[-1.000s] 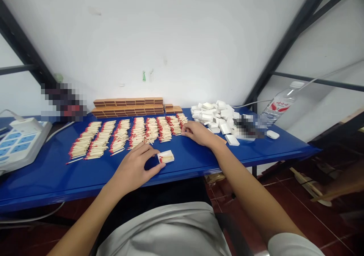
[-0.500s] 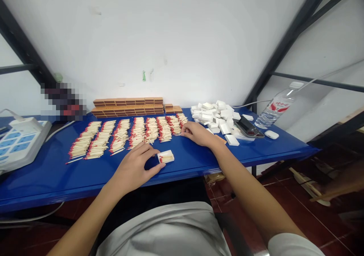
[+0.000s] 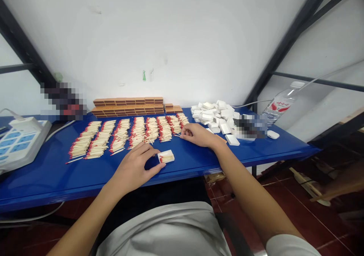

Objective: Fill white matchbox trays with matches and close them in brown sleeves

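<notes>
My left hand [image 3: 136, 166] steadies a small white matchbox tray [image 3: 167, 158] on the blue table, thumb and index finger at its left end. Several red-headed matches lie inside the tray. Just in front of the rightmost heaps of matches [image 3: 174, 125], my right hand [image 3: 196, 134] has its thumb and fingertips pinched together. A match [image 3: 176, 135] shows at those fingertips; how many they hold is hidden. More heaps of matches [image 3: 98, 142] form a row to the left.
Brown matchboxes [image 3: 127, 109] are stacked along the wall. White trays [image 3: 217, 116] lie in a pile at the right, near a water bottle [image 3: 280, 104] and a small white case [image 3: 273, 135]. A power strip [image 3: 25, 144] sits at the left edge of the table [image 3: 193, 161].
My right hand has shifted down very slightly, and a match now shows at its fingertips. My left hand and the tray have stayed in place.
</notes>
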`<state>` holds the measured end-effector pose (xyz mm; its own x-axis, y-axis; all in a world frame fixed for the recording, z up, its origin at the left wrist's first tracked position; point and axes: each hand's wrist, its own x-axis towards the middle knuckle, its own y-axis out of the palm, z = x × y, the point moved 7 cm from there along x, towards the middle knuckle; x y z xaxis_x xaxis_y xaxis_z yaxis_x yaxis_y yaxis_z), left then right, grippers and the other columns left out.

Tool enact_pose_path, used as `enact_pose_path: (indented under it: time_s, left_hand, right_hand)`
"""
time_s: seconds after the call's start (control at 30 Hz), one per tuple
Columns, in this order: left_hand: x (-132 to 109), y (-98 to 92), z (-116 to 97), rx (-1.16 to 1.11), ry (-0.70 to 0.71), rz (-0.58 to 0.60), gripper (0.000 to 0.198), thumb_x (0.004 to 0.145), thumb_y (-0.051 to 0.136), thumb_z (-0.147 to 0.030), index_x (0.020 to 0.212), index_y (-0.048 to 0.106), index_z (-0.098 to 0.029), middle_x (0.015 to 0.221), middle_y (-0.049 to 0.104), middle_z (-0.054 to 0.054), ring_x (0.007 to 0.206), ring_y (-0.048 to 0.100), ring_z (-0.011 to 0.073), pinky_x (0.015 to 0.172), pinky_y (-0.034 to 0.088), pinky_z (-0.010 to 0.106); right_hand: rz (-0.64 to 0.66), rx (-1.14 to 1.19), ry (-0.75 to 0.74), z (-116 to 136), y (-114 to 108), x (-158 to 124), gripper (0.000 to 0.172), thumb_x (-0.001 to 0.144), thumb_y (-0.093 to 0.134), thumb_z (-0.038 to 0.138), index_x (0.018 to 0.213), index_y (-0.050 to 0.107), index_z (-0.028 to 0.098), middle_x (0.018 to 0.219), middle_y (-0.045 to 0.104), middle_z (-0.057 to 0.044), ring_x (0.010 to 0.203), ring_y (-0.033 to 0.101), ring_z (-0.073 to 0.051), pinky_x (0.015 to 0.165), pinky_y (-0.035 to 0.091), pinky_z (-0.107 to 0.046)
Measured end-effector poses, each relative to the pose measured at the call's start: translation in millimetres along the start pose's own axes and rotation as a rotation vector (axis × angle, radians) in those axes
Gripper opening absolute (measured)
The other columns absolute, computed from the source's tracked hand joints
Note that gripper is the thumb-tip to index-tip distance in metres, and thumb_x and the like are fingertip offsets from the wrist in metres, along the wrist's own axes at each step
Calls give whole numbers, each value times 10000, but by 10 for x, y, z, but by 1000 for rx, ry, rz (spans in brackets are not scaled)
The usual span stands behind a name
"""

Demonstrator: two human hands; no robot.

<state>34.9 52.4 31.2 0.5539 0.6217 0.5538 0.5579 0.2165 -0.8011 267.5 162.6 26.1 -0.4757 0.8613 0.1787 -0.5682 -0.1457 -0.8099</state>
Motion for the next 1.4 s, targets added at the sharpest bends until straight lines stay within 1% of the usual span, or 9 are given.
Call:
enact_pose_path:
  time_s: [0.27,0.57,0.67,0.77,0.93,1.17,1.23,1.3,1.4]
  left_hand:
    - [-1,-3,-8,1,-11,8,242,1039,679,-414,1155,715,-205,1060,718,77,1006,681,248,919,565,424]
    - [1,6,0,8,-10,18,236,1037,688,-416,1159,700,-213,1071,710,73,1016,679,249,925,553,413]
    - [5,3,-7,9,-10,19,235,1037,689,-413,1159,699,-213,1072,708,71,1014,679,246,927,552,409]
    - [8,-4,-15,10,-7,10,227,1034,696,-401,1153,699,-208,1066,708,70,1009,676,243,926,551,406]
    - [5,-4,-10,17,-13,14,233,1032,697,-405,1156,702,-208,1060,708,71,1010,675,248,922,551,413]
    - [20,-13,-16,10,-17,11,212,1021,706,-397,1129,710,-214,1043,712,69,989,679,248,909,555,409]
    - [20,-12,-15,6,-16,11,213,1022,705,-400,1130,712,-216,1043,715,70,990,677,248,913,557,415]
    - [15,-11,-13,2,-14,8,220,1022,704,-398,1140,714,-213,1053,717,73,997,676,250,922,559,422]
    - [7,-15,-7,-5,-19,2,226,1018,710,-394,1151,719,-211,1062,718,74,1009,682,253,931,562,423]
  right_hand:
    - [-26,-19,17,-4,-27,-8,183,935,696,369,881,689,194,795,649,-20,687,551,-166,632,384,-289]
    - [24,-31,24,-3,5,-22,256,1011,610,398,860,636,193,847,672,-48,750,580,-189,686,411,-306]
    - [59,25,13,84,-4,-55,269,1028,598,423,888,632,196,874,664,-44,779,577,-192,703,417,-308]
    - [145,147,-60,269,26,-104,319,1040,586,485,915,639,197,856,632,-24,769,548,-180,704,413,-302]
    - [285,314,-163,540,178,-156,357,1033,602,540,939,637,198,891,653,-26,792,548,-174,711,430,-294]
    - [334,338,-196,628,335,-144,287,982,699,483,926,696,201,782,588,11,703,481,-146,632,378,-279]
    - [318,356,-201,624,324,-146,297,967,719,498,928,713,204,756,578,16,690,478,-146,623,374,-278]
    - [247,379,-196,587,267,-134,315,974,706,518,934,713,205,784,615,5,711,511,-152,645,395,-282]
    - [-6,275,-136,428,86,-96,322,1011,653,507,908,690,205,824,652,-15,744,547,-165,682,404,-297]
